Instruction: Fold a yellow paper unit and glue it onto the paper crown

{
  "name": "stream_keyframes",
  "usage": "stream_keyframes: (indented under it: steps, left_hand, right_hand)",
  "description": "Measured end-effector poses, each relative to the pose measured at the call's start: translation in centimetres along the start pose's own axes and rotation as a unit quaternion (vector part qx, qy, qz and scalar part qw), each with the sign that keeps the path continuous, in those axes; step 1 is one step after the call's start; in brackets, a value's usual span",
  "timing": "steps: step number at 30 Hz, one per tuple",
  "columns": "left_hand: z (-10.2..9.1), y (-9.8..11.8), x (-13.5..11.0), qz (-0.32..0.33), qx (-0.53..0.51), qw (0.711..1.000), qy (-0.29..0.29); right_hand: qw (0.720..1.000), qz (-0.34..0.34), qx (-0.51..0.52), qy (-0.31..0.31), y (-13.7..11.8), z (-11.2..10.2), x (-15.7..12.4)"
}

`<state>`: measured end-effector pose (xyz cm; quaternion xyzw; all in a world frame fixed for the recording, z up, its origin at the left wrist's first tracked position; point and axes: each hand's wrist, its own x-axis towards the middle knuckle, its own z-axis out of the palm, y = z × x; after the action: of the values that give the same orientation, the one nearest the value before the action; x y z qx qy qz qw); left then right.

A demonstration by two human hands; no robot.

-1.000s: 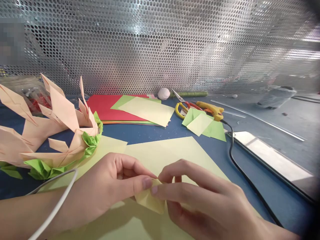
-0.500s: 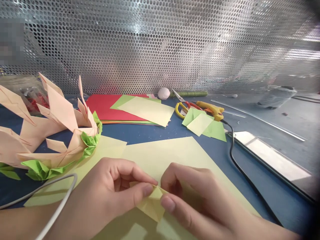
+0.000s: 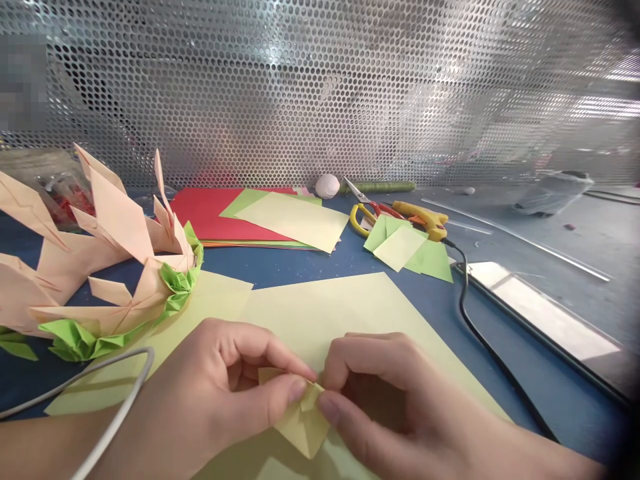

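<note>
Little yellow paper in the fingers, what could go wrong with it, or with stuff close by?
The folded paper is small and pinched by the left hand and right hand near its top edge, so a hard tug might tear it or make a crooked crease.

The white cable crosses in front of the left wrist, so it might get in the way.

The peach wreath stands near the left arm, and its thin paper points could get bent if bumped.

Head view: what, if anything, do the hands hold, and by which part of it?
A folded yellow paper, near its upper edge: the left hand and the right hand each pinch it between thumb and finger.
</note>
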<state>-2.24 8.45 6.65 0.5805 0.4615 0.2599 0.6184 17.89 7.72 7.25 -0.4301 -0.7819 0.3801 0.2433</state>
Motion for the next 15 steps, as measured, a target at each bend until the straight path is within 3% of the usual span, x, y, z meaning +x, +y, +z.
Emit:
stream_keyframes:
  steps: [4, 10, 15]
  left_hand:
    - [0.11, 0.39, -0.08, -0.001, 0.010, 1.000, 0.007]
    - [0.26, 0.42, 0.07, -0.015, -0.020, 1.000, -0.015]
    - [0.56, 0.43, -0.13, -0.021, 0.007, 1.000, -0.003]
  right_hand:
    - [1.000, -0.009, 0.012, -0.021, 0.10, -0.04, -0.13]
    - [0.994, -0.097, -0.022, 0.040, 0.50, 0.50, -0.09]
    - [0.987, -0.150, -0.045, 0.036, 0.55, 0.34, -0.38]
